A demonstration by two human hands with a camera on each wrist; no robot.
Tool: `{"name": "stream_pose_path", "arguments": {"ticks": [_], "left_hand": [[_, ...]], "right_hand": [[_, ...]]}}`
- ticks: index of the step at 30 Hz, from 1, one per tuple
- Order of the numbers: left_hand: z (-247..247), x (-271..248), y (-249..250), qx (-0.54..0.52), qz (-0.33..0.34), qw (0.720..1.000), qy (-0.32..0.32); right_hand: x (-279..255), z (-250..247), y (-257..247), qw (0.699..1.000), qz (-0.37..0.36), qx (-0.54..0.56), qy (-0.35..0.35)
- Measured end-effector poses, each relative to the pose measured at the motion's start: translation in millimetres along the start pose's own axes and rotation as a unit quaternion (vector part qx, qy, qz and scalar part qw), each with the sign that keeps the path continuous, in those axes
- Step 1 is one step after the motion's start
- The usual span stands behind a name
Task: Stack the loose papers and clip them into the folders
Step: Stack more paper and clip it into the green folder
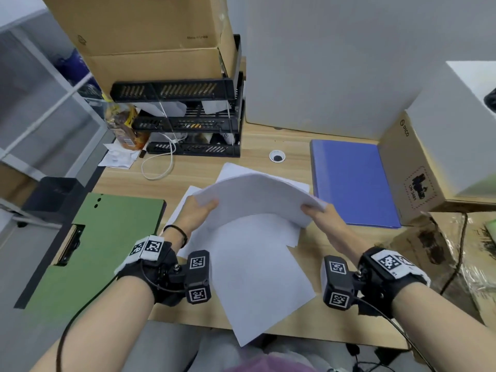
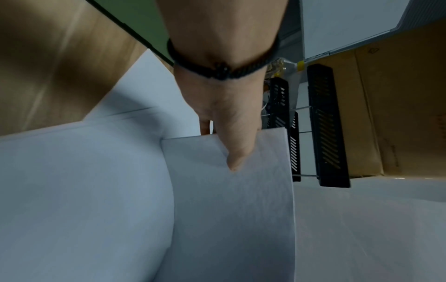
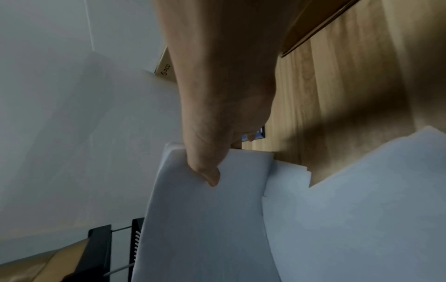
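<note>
A bowed stack of white papers (image 1: 257, 197) hangs above the desk between both hands. My left hand (image 1: 200, 210) pinches its left edge, thumb on top (image 2: 237, 152). Its right edge is pinched by my right hand (image 1: 315, 212), thumb on top (image 3: 207, 171). More loose white sheets (image 1: 257, 275) lie spread on the desk below, one reaching past the front edge. A green clipboard folder (image 1: 107, 237) lies at the left, its metal clip (image 1: 68, 245) on the near-left side. At the right lies a shut blue folder (image 1: 354, 181).
A black stacked letter tray (image 1: 188, 122) under cardboard boxes (image 1: 150, 30) stands at the back left, with a white cable (image 1: 161, 167) and a snack bag (image 1: 123, 124). A brown carton (image 1: 413, 170) flanks the blue folder. A cable hole (image 1: 277, 156) sits mid-desk.
</note>
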State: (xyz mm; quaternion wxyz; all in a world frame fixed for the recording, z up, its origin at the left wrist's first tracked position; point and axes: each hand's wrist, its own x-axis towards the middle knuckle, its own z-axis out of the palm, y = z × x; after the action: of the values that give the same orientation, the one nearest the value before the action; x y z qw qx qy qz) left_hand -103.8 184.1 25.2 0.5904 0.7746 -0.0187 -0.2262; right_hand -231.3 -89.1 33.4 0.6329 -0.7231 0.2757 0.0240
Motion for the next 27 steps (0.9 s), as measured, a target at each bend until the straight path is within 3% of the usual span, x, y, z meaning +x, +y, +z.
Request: {"name": "stream_pose_path", "arguments": {"ticks": [5, 9, 12, 16, 20, 23, 25, 27], "left_hand": [[5, 5, 29, -0.046, 0.049, 0.997, 0.028], [2, 3, 13, -0.038, 0.034, 0.996, 0.068], [-3, -1, -18, 0.011, -0.021, 0.998, 0.051], [-3, 5, -25, 0.035, -0.036, 0.997, 0.057], [-6, 21, -9, 0.018, -0.011, 0.993, 0.119], [-14, 30, -1, -0.046, -0.036, 0.981, 0.187], [-15, 30, -1, -0.071, -0.081, 0.983, 0.147], [-7, 22, 2, -0.114, -0.117, 0.985, 0.051]], "right_hand": [[10, 1, -36, 0.989, -0.056, 0.092, 0.101], [11, 2, -16, 0.998, -0.005, 0.063, 0.019], [9, 1, 9, 0.997, 0.051, 0.016, -0.047], [14, -2, 3, 0.996, 0.046, -0.032, -0.069], [26, -7, -14, 0.998, -0.029, -0.062, -0.003], [33, -17, -19, 0.997, -0.035, 0.003, 0.071], [36, -20, -22, 0.99, -0.025, 0.081, 0.115], [33, -19, -27, 0.978, -0.005, 0.156, 0.134]]}}
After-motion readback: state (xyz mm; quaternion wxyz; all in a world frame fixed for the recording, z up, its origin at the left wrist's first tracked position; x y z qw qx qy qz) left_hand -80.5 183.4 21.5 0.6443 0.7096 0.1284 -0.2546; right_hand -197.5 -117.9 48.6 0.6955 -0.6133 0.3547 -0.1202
